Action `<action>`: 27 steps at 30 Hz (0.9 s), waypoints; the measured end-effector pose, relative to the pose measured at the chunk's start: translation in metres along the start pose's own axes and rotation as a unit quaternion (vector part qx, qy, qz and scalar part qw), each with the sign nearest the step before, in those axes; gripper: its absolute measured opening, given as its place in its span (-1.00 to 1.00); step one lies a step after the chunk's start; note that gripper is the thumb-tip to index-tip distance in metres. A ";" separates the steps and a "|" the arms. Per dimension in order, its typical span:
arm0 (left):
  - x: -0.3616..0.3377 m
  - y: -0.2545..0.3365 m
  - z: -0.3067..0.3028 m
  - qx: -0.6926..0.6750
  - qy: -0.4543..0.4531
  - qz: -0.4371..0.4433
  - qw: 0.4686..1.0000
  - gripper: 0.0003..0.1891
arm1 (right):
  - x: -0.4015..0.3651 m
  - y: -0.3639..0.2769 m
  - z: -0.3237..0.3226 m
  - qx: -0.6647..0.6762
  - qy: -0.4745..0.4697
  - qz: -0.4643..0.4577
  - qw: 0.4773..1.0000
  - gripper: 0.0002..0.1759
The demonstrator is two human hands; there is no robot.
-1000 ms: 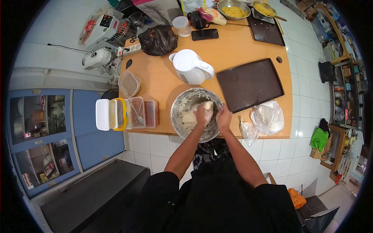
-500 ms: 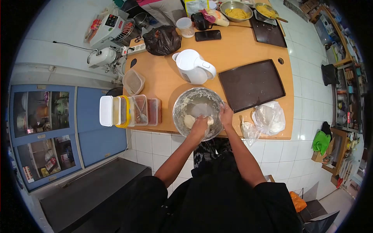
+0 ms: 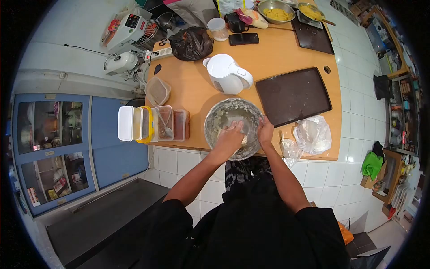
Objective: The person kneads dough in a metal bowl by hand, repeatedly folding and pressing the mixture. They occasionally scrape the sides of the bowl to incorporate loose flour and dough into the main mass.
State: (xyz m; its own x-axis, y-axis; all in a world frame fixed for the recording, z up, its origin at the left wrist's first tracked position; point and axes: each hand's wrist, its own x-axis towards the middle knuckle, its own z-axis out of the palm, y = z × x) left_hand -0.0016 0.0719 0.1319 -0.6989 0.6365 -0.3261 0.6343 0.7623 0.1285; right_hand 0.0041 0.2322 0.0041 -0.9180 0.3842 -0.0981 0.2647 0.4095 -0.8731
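A metal mixing bowl (image 3: 212, 120), its inner wall smeared with flour and dough, stands at the table's near edge. My left hand (image 3: 229, 136) is inside it, pressing palm-down on a pale lump of dough (image 3: 244, 141) with the fingers stretched forward. Most of the dough is hidden under that hand. On the bowl's right side, my right hand (image 3: 265, 131) grips the rim. Just beyond the bowl is a white electric kettle (image 3: 227, 75).
A dark baking tray (image 3: 293, 96) and plastic bags (image 3: 312, 135) lie to the right. Plastic tubs (image 3: 165, 123) line the left edge. Farther back are a black bag (image 3: 191, 43), a phone (image 3: 244, 39) and a bowl of yellow food (image 3: 277, 12). Another person (image 3: 190, 11) stands across the table.
My left hand has gone from curled on the dough to flatter, fingers extended forward, covering more of it. My right hand stays on the rim. The whole view has shifted slightly.
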 end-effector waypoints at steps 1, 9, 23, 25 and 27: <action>0.006 -0.002 0.002 -0.016 -0.003 0.002 1.000 -0.73 | 0.003 0.001 0.000 0.008 -0.003 -0.010 1.000 -0.80; 0.033 -0.012 -0.050 -0.182 0.011 0.013 0.983 -0.71 | -0.005 0.003 -0.001 -0.016 0.003 0.006 1.000 -0.82; -0.056 -0.042 0.076 -0.053 -0.036 -0.029 0.998 -0.73 | -0.005 0.006 -0.001 -0.012 0.004 0.003 1.000 -0.83; -0.058 -0.045 0.086 -0.014 -0.039 -0.038 0.998 -0.72 | -0.007 0.006 0.003 0.000 -0.006 0.001 1.000 -0.83; -0.055 -0.050 0.093 -0.010 -0.058 -0.036 0.998 -0.72 | -0.009 0.010 0.010 -0.019 -0.026 0.019 0.999 -0.81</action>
State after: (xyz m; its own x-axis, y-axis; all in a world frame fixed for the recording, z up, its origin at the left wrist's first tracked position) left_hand 0.0353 -0.0120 0.0565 -0.6981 0.5637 -0.4414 0.5773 0.8079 0.1189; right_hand 0.0121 0.2239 -0.0083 -0.9212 0.3564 -0.1560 0.3093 0.4278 -0.8493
